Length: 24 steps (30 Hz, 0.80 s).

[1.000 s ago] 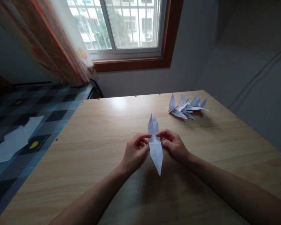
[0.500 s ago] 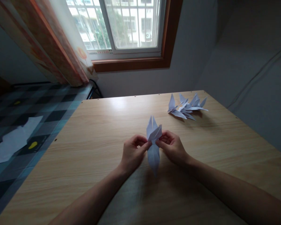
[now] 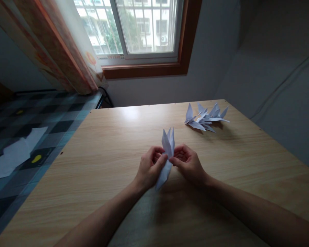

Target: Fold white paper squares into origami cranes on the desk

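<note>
A narrow folded piece of white paper [image 3: 167, 151] is held upright over the middle of a light wooden table [image 3: 105, 164]. My left hand [image 3: 149, 168] pinches its left side with thumb and fingers closed. My right hand [image 3: 187, 164] pinches its right side, fingers curled. The paper's pointed flaps stick up above my fingers, and its lower tip slants down to the left between my hands.
A pile of several folded white paper cranes [image 3: 206, 118] lies at the table's far right. To the left is a checkered bed cover [image 3: 28, 137] with loose white paper sheets [image 3: 12, 154]. A window with a curtain [image 3: 67, 51] is behind the table.
The long flat paper shape has been lifted and folded: its lower half swung up, and the lower tip now slants left. Both hands stayed in place, pinching it.
</note>
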{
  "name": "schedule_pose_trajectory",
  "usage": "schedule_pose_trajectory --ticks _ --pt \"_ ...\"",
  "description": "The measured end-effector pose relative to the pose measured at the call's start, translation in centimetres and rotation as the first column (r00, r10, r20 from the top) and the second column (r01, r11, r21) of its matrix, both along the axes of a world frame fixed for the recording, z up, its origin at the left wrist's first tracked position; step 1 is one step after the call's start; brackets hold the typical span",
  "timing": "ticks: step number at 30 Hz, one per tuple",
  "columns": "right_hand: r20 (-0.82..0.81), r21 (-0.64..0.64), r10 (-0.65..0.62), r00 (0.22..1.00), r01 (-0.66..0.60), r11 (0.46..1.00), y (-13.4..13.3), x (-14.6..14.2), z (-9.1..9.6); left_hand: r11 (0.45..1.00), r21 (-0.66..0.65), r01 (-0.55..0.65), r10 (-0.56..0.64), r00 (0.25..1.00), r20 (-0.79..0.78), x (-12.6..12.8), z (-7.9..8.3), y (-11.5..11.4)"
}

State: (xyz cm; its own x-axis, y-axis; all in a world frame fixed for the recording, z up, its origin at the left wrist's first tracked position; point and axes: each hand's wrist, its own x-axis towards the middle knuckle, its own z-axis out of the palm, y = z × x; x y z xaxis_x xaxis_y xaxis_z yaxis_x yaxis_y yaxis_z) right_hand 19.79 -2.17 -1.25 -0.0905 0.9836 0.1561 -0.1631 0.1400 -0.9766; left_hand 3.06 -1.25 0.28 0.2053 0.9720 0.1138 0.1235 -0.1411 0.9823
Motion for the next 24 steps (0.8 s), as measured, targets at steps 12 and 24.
schedule_pose_trajectory --ticks 12,24 --pt "0.295 0.312 -0.068 0.953 -0.028 0.95 -0.4 0.3 0.3 0.99 -0.12 0.073 -0.038 0.961 0.275 -0.4 0.0 0.5" --pt "0.346 0.427 -0.019 0.938 -0.14 0.893 -0.2 0.1 0.3 0.966 -0.241 0.096 0.025 0.89 0.455 -0.1 0.0 0.9"
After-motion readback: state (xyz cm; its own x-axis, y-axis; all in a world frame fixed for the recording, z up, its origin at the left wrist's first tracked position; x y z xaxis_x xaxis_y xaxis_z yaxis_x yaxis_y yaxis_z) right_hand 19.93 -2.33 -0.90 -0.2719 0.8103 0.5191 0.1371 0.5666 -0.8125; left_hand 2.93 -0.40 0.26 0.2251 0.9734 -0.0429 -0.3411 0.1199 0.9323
